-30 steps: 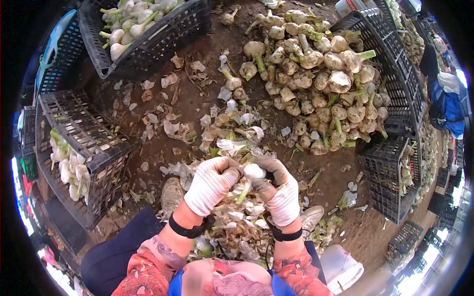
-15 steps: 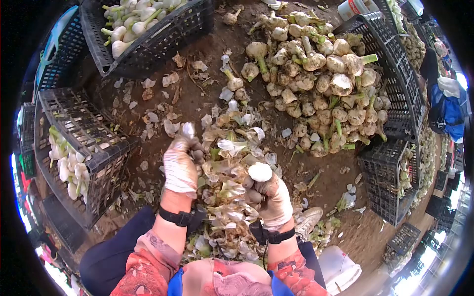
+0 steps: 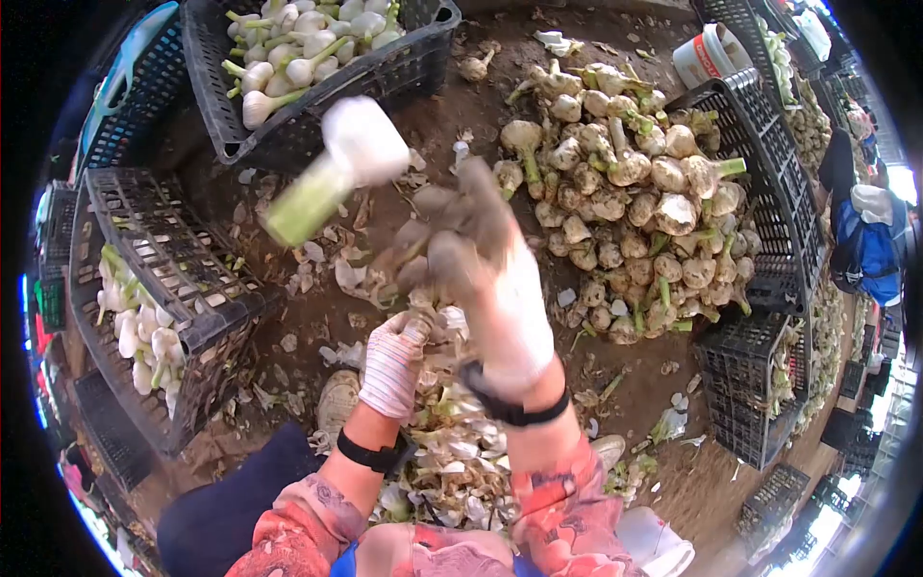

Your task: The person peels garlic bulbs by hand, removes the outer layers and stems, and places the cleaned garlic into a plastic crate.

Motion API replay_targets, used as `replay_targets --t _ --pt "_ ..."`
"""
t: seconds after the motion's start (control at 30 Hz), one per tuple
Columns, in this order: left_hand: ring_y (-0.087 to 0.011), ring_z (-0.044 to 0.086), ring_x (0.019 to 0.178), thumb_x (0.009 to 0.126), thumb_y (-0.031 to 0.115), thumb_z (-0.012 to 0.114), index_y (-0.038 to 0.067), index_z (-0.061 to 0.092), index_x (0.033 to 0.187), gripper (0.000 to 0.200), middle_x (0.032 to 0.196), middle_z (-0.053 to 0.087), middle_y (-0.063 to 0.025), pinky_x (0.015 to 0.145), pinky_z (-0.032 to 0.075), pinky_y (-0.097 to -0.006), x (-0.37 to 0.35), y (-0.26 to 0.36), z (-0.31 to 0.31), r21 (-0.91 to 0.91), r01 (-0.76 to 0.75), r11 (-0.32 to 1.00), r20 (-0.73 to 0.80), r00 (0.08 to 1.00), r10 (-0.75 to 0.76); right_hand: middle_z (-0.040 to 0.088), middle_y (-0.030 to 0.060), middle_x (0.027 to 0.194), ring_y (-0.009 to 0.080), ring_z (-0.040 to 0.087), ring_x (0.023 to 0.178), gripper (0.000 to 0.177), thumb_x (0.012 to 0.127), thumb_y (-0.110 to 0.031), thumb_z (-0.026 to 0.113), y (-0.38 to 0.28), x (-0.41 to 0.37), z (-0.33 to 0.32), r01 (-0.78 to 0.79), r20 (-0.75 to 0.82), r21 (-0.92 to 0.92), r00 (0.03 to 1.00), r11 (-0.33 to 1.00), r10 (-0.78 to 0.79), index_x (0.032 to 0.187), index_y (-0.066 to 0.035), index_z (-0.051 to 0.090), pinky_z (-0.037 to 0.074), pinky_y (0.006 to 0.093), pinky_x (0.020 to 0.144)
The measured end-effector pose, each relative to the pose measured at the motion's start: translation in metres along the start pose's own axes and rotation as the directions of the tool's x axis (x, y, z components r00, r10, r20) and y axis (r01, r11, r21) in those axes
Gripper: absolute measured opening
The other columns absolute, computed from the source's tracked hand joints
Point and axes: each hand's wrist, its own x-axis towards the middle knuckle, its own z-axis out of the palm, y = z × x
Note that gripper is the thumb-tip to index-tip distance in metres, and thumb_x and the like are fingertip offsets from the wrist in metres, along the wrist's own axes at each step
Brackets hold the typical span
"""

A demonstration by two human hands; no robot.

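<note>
A peeled white garlic bulb [image 3: 365, 142] with a cut green stem hangs in mid-air, blurred, left of my right hand [image 3: 481, 274]. That hand is stretched forward in a soiled white glove, its fingers smeared but apart and clear of the bulb. Lower and to the left, my left hand [image 3: 394, 358], also gloved, is closed with its fingers curled; what it holds is hidden. Under both hands lies a heap of garlic skins and trimmings [image 3: 457, 442]. Ahead to the right is a large pile of unpeeled, soil-covered garlic [image 3: 625, 202].
A black crate [image 3: 336, 106] of cleaned garlic stands ahead on the left. Another black crate [image 3: 183, 298] with garlic is at the left. Black crates [image 3: 769, 183] border the dirty pile at the right. A white bucket [image 3: 711, 58] stands behind it. Loose skins litter the soil floor.
My right hand has swung up and to the left, and the white bulb it held is now in the air apart from it. My left hand has moved lower and slightly right.
</note>
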Motion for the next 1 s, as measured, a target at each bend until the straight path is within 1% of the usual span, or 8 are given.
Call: replay_targets --t 0.07,0.17,0.4,0.43,0.5,0.57,0.83,1.0 --pt "-0.0083 0.061 0.075 0.095 0.011 0.061 0.000 0.066 0.103 0.014 0.090 0.067 -0.0012 0.064 0.051 -0.0258 0.004 0.012 0.004 0.109 -0.011 0.994 -0.089 0.996 0.021 0.063 0.0193 0.123 0.0256 0.065 0.104 0.056 0.089 -0.013 0.066 0.041 0.052 -0.040 0.130 -0.068 -0.776 0.955 0.617 -0.288 0.141 -0.001 0.049 0.052 0.0356 0.089" --pt "-0.0166 0.068 0.081 0.098 0.016 0.059 -0.002 0.065 0.102 0.019 0.091 0.070 -0.0085 0.074 0.056 -0.0308 0.005 0.007 -0.006 0.125 -0.004 0.992 -0.103 0.994 0.017 0.064 0.0230 0.116 0.0402 0.064 0.105 0.050 0.082 -0.012 0.068 0.067 0.085 -0.087 -0.205 -0.252 -0.948 0.951 -0.243 0.181 0.131 -0.012 0.058 0.054 0.0462 0.089" --pt "-0.0173 0.067 0.082 0.095 0.008 0.061 -0.002 0.064 0.110 0.019 0.096 0.070 -0.0100 0.077 0.055 -0.0311 0.004 -0.002 0.001 0.231 0.025 0.973 -0.063 0.998 -0.010 0.067 0.0202 0.107 0.0348 0.067 0.096 0.053 0.082 -0.002 0.067 0.118 0.084 -0.129 -0.105 -0.107 -0.993 0.994 0.046 -0.037 0.131 -0.019 0.060 0.054 0.0428 0.083" --pt "-0.0165 0.066 0.083 0.094 0.010 0.064 -0.002 0.061 0.119 0.028 0.103 0.069 -0.0101 0.077 0.055 -0.0312 0.003 0.001 0.005 0.137 -0.022 0.990 -0.052 0.998 0.029 0.069 0.0133 0.102 0.0221 0.067 0.087 0.048 0.088 -0.008 0.068 0.125 0.073 -0.127 -0.160 -0.224 -0.804 0.974 0.572 -0.043 0.135 -0.014 0.058 0.055 0.0346 0.075" --pt "-0.0158 0.066 0.084 0.093 0.012 0.068 -0.002 0.058 0.129 0.039 0.110 0.068 -0.0101 0.077 0.055 -0.0313 0.005 0.003 0.014 0.029 -0.066 0.997 -0.049 0.996 0.067 0.070 0.0123 0.113 0.0180 0.066 0.095 0.049 0.094 -0.016 0.063 0.085 0.035 -0.101 -0.355 -0.254 -0.216 0.920 0.910 0.299 0.138 0.002 0.051 0.053 0.0298 0.081" --pt "-0.0149 0.063 0.092 0.088 0.013 0.077 -0.001 0.046 0.144 0.066 0.127 0.062 -0.0088 0.079 0.054 -0.0300 0.010 0.001 0.019 -0.089 -0.319 0.943 0.089 0.941 0.327 0.068 0.0089 0.112 0.0131 0.064 0.096 0.055 0.094 -0.027 0.066 0.069 -0.008 -0.085 -0.420 -0.182 -0.028 0.894 0.907 0.408 0.136 0.005 0.052 0.051 0.0272 0.084" --pt "-0.0169 0.056 0.120 0.080 0.010 0.083 0.003 0.044 0.147 0.077 0.138 0.056 -0.0075 0.104 0.047 -0.0328 -0.023 0.021 0.034 -0.048 -0.010 0.999 0.300 0.954 0.024 0.066 0.0011 0.101 0.0089 0.059 0.089 0.054 0.090 -0.021 0.071 0.044 -0.087 -0.080 -0.286 -0.173 -0.019 0.945 0.958 0.279 0.135 0.004 0.055 0.048 0.0234 0.081" --pt "-0.0260 0.062 0.109 0.061 -0.013 0.064 0.010 0.059 0.136 0.080 0.115 0.062 -0.0078 0.097 0.049 -0.0327 -0.037 0.033 0.046 0.621 -0.618 0.482 0.438 0.784 0.441 0.067 0.0005 0.099 0.0084 0.060 0.087 0.044 0.086 -0.016 0.075 0.024 -0.087 -0.058 -0.355 -0.257 -0.067 0.909 0.932 0.328 0.125 0.000 0.062 0.049 0.0243 0.079"
